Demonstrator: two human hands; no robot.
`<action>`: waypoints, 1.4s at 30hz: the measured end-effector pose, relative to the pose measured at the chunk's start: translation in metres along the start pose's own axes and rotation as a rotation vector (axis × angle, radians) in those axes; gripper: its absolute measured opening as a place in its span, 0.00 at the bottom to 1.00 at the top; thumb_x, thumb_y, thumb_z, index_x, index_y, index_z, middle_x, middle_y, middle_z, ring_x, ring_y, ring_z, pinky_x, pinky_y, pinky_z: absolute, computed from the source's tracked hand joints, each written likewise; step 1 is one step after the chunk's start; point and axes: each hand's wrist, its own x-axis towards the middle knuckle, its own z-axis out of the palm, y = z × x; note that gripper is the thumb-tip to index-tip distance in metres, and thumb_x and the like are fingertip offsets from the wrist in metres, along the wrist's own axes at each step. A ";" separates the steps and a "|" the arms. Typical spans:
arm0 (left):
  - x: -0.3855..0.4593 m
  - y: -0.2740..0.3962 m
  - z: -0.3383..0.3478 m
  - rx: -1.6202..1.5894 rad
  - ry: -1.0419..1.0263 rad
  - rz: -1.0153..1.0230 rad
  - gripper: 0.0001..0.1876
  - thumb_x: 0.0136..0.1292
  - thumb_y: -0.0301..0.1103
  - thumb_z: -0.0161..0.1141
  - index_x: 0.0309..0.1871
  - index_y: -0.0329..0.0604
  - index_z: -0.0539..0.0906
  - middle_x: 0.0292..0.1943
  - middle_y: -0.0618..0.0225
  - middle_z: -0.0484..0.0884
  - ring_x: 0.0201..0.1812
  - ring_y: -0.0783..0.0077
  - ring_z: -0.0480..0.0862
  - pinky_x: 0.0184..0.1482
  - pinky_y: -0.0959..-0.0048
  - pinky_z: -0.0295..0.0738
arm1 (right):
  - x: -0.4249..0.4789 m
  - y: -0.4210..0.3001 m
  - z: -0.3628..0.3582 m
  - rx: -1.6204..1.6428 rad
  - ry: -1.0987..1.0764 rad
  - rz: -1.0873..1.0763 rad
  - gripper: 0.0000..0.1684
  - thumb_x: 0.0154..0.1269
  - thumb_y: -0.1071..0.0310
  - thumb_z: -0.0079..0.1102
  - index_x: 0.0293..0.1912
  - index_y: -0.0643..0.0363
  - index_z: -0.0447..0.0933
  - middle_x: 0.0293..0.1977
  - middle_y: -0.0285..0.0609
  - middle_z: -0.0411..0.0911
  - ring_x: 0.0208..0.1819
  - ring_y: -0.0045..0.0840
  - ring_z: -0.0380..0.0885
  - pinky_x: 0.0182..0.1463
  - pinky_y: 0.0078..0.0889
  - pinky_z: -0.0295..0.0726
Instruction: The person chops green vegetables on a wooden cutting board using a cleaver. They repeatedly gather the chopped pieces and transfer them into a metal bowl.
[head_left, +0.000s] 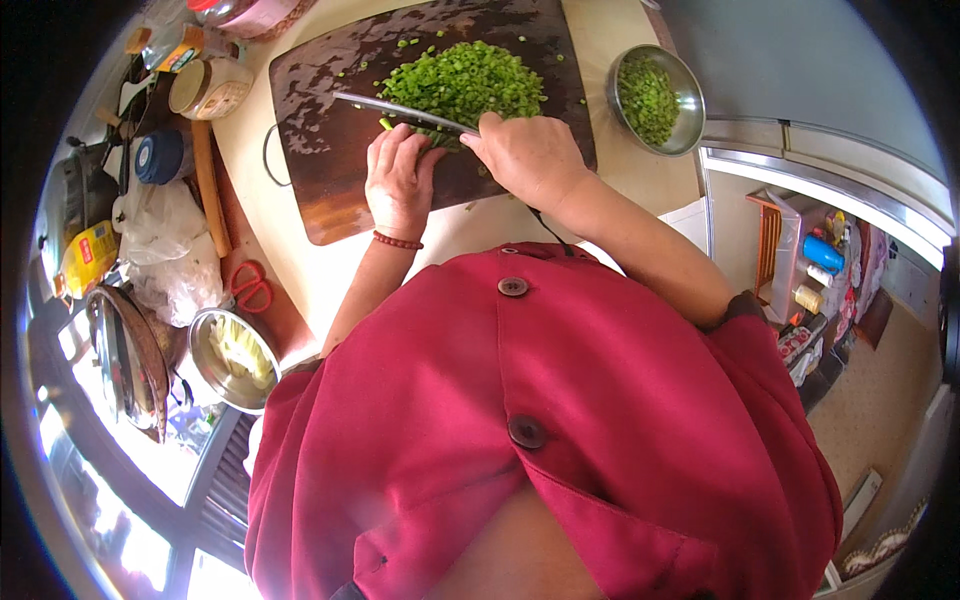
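Observation:
My right hand grips the handle end of a kitchen knife, its blade reaching left across a dark wooden cutting board. Just below the blade, my left hand presses on a small bunch of green stalks, mostly covered by the fingers and the knife. A heap of chopped green stalks lies beyond the blade, with loose bits scattered around it. A bead bracelet circles my left wrist.
Right of the board stands a metal bowl with chopped greens. To the left are red-handled scissors, a metal bowl holding pale vegetable pieces, plastic bags, a wooden stick and a lidded jar.

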 end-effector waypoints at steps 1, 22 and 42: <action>0.001 0.000 0.000 0.007 0.001 0.001 0.15 0.53 0.27 0.76 0.44 0.44 0.85 0.50 0.59 0.85 0.53 0.50 0.82 0.56 0.59 0.79 | 0.001 0.003 -0.001 0.017 0.018 0.018 0.23 0.76 0.51 0.57 0.31 0.59 0.77 0.19 0.49 0.80 0.23 0.46 0.83 0.27 0.49 0.80; -0.001 0.000 0.005 -0.020 0.004 0.055 0.12 0.55 0.26 0.72 0.42 0.45 0.83 0.50 0.62 0.83 0.52 0.53 0.82 0.53 0.61 0.82 | -0.002 -0.004 -0.009 -0.087 -0.054 -0.030 0.20 0.75 0.54 0.56 0.31 0.60 0.76 0.21 0.50 0.82 0.25 0.45 0.85 0.30 0.49 0.82; -0.005 0.000 0.002 0.008 0.003 0.052 0.11 0.57 0.26 0.70 0.43 0.45 0.84 0.49 0.63 0.82 0.52 0.54 0.82 0.53 0.61 0.81 | -0.018 -0.007 -0.043 -0.101 -0.087 -0.027 0.20 0.75 0.55 0.57 0.31 0.60 0.78 0.20 0.50 0.81 0.25 0.44 0.85 0.30 0.47 0.83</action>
